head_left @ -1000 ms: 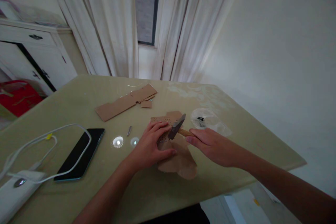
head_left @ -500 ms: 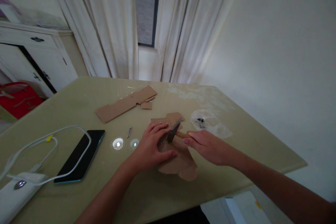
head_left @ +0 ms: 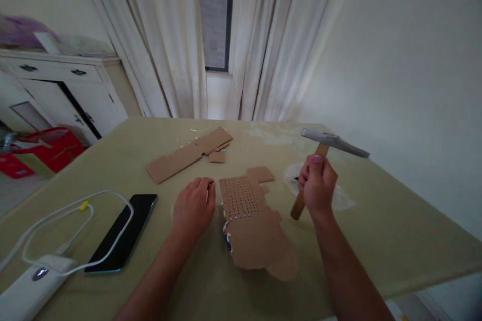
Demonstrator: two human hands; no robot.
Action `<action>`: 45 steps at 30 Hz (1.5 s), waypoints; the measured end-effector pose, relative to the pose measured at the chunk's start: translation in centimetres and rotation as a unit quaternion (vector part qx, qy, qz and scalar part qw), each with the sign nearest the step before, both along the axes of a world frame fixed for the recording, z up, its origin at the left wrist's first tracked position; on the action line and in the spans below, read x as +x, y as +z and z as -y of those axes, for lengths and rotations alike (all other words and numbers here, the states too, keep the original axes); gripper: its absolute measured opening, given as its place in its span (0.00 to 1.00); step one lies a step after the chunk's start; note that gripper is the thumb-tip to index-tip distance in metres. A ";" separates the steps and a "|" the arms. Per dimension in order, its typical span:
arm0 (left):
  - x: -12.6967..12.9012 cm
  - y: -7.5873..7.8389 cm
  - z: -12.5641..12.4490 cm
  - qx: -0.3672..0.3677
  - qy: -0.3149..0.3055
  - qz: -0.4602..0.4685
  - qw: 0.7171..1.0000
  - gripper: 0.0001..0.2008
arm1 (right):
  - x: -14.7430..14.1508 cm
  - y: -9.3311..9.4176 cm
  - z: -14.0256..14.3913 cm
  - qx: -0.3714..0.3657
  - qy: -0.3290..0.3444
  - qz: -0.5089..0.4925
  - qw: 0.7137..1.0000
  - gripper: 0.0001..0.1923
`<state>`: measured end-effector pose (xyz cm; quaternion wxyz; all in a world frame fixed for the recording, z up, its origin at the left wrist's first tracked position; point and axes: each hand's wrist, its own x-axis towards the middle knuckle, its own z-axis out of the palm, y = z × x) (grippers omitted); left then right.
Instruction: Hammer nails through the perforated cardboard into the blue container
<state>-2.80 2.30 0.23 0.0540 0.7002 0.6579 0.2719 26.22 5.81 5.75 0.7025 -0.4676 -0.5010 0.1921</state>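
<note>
A torn piece of brown cardboard (head_left: pixel 253 224), punched with several small holes in its upper part, lies on the table in front of me. My left hand (head_left: pixel 194 209) rests on the table just left of the cardboard, fingers curled, holding nothing that I can see. My right hand (head_left: pixel 317 185) grips the wooden handle of a hammer (head_left: pixel 327 147) and holds it upright to the right of the cardboard, the grey metal head raised well above the table.
A long cardboard strip (head_left: pixel 188 153) and small scraps lie farther back. A black phone (head_left: pixel 122 231), a white cable (head_left: pixel 68 215) and a white power bank (head_left: pixel 32 286) sit at the left. A clear plastic bag (head_left: pixel 339 195) lies behind the hammer. The table edge (head_left: pixel 433 281) runs close at right.
The hammer head was down on the cardboard; now my right hand has lifted it up and to the right. My left hand has slid off the cardboard to its left side.
</note>
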 end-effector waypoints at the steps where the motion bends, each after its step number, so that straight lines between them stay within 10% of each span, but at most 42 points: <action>1: -0.2 0.0 0.1 -0.022 0.019 -0.064 0.997 0.15 | 0.1 -0.4 0.2 0.007 -0.004 -0.001 1.000 0.29; 9: -1.8 0.0 0.7 -0.159 0.095 -0.251 0.950 0.13 | 0.9 -1.9 1.7 0.036 -0.004 0.017 0.999 0.25; 45: -2.0 -2.9 -1.3 -0.107 0.016 -0.095 0.990 0.14 | 1.0 -3.8 -0.4 0.013 0.067 -0.130 0.989 0.33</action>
